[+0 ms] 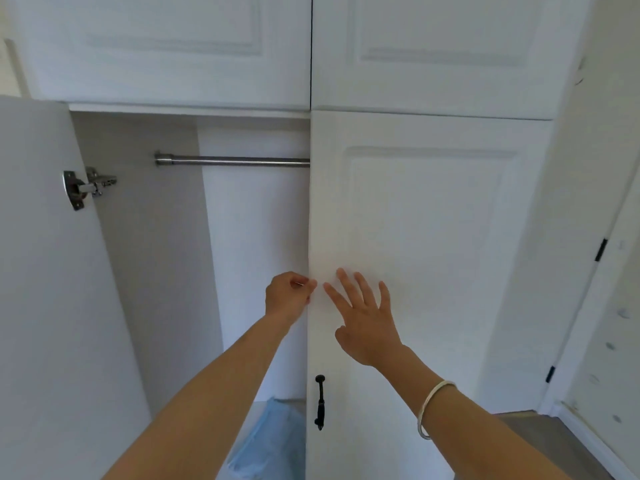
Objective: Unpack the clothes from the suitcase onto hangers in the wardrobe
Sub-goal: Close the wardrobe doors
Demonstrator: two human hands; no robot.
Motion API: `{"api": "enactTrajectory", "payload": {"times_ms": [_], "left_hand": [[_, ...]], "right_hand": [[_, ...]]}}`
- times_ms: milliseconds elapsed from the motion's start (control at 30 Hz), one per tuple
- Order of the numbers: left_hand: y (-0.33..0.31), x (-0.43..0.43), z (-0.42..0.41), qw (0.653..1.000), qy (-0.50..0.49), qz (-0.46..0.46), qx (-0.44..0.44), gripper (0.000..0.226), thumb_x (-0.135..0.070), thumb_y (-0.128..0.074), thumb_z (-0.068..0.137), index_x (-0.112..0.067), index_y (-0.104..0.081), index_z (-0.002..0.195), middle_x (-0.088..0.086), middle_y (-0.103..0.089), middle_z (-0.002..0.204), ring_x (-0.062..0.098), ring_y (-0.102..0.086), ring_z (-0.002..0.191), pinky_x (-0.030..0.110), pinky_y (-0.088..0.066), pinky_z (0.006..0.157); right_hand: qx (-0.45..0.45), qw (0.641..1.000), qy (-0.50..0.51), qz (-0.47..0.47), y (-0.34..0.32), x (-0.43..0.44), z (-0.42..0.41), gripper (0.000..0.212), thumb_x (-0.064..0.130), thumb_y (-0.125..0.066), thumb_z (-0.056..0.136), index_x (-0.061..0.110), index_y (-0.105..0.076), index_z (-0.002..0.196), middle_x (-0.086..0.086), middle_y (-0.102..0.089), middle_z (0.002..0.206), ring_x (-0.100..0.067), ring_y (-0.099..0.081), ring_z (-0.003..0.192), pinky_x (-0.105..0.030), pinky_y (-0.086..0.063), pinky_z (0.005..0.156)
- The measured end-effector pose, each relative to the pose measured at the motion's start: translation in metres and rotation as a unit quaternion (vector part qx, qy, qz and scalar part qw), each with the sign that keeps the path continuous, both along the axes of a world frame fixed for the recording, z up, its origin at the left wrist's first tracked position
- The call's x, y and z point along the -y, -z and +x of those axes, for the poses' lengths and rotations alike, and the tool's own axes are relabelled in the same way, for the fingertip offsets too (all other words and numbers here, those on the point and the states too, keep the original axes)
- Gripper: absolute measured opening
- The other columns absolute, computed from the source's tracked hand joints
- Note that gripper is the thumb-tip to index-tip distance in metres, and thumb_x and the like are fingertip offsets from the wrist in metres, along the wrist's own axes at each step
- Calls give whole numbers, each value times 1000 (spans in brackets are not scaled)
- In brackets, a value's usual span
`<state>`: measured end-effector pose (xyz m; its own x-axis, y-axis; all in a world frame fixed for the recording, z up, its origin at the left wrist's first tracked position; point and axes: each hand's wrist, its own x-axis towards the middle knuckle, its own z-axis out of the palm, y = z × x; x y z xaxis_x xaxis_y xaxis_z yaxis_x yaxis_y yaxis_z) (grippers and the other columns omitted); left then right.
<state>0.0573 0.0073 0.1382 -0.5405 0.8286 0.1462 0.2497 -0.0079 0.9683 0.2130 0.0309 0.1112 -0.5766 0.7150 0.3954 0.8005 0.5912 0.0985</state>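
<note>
A white wardrobe fills the view. Its left door [45,271] stands swung open, showing a bare metal hanging rail [235,161] inside. The right door [426,237] is shut, with a black handle [320,401] low on its left edge. My left hand [289,294] curls its fingers around the inner edge of the right door at mid height. My right hand [363,317] lies flat with fingers spread on the front of that door, just beside the left hand. No suitcase, hangers or clothes on the rail are in view.
Two shut upper cupboard doors [166,46] sit above. A light blue fabric item [270,441] lies at the wardrobe's bottom. A metal hinge [86,187] sticks out from the open left door. A white room door [609,323] and grey floor are at the right.
</note>
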Motion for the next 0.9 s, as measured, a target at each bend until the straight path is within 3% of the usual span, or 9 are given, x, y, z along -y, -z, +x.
{"api": "enactTrajectory", "payload": {"times_ms": [33, 167, 300, 400, 533, 633, 700, 800, 900], "left_hand": [[1, -2, 0, 1000, 9, -3, 2, 20, -20, -68, 88, -7, -67, 103, 4, -68, 88, 25, -69, 88, 42, -55, 90], [3, -5, 1, 998, 45, -39, -23, 40, -19, -61, 91, -10, -58, 129, 4, -63, 115, 21, -63, 104, 40, -50, 100], [-4, -1, 2, 991, 99, -86, -30, 49, -15, -55, 93, -17, -48, 141, -2, -53, 140, 18, -50, 127, 39, -40, 110], [-14, 3, 6, 986, 124, -106, -24, 47, -9, -46, 97, -16, -44, 143, -1, -48, 143, 16, -44, 130, 32, -37, 109], [-16, 12, 12, 986, 117, -115, -30, 48, -13, -42, 100, -15, -35, 147, 4, -37, 152, 22, -36, 139, 35, -34, 111], [-10, 38, 1, 990, 77, -116, -24, 42, -17, -42, 101, -15, -42, 143, 5, -43, 148, 21, -42, 135, 32, -40, 104], [-4, 63, -18, 993, 34, -113, -14, 37, -15, -45, 99, -13, -52, 136, 5, -52, 139, 19, -50, 123, 28, -44, 95], [3, 115, -50, 992, -62, -110, 2, 31, -11, -46, 95, -10, -62, 121, 7, -63, 117, 17, -56, 99, 26, -46, 82], [7, 185, -82, 978, -193, -76, 19, 26, -9, -44, 95, -7, -67, 106, 8, -64, 96, 19, -55, 86, 25, -46, 72]], "right_hand": [[-4, 1000, 1, 5, 2, -4, -2, 83, 33, -59, 73, 31, -27, 150, -2, -7, 160, -31, -17, 147, -55, -5, 115], [16, 999, -15, -29, 6, -21, -6, 78, 33, -41, 92, 34, 11, 151, 5, 39, 145, -25, 25, 145, -53, 11, 116], [6, 999, -19, -48, 4, -26, -16, 78, 37, -41, 93, 31, 11, 152, 2, 43, 143, -28, 28, 143, -51, 8, 118], [0, 998, -21, -52, 8, -28, -20, 80, 35, -42, 92, 32, 11, 151, 0, 42, 145, -30, 29, 143, -50, 7, 118], [-69, 996, -14, -58, 7, -17, -27, 75, 34, -41, 92, 30, 3, 153, -4, 25, 158, -28, 18, 147, -47, 3, 118], [-124, 988, -45, -79, -1, 6, -43, 70, 33, -43, 93, 25, -7, 153, -8, 5, 162, -26, 3, 149, -45, -5, 117], [-164, 973, -78, -144, -6, 24, -63, 66, 32, -44, 94, 24, -14, 152, -6, -15, 160, -24, -14, 147, -43, -13, 115], [-212, 913, -129, -324, -12, 56, -100, 57, 30, -46, 94, 23, -29, 147, -2, -46, 143, -24, -43, 131, -41, -28, 109], [-231, 831, -204, -462, -11, 105, -142, 50, 24, -48, 91, 18, -42, 140, -5, -55, 129, -24, -55, 116, -35, -43, 98]]}}
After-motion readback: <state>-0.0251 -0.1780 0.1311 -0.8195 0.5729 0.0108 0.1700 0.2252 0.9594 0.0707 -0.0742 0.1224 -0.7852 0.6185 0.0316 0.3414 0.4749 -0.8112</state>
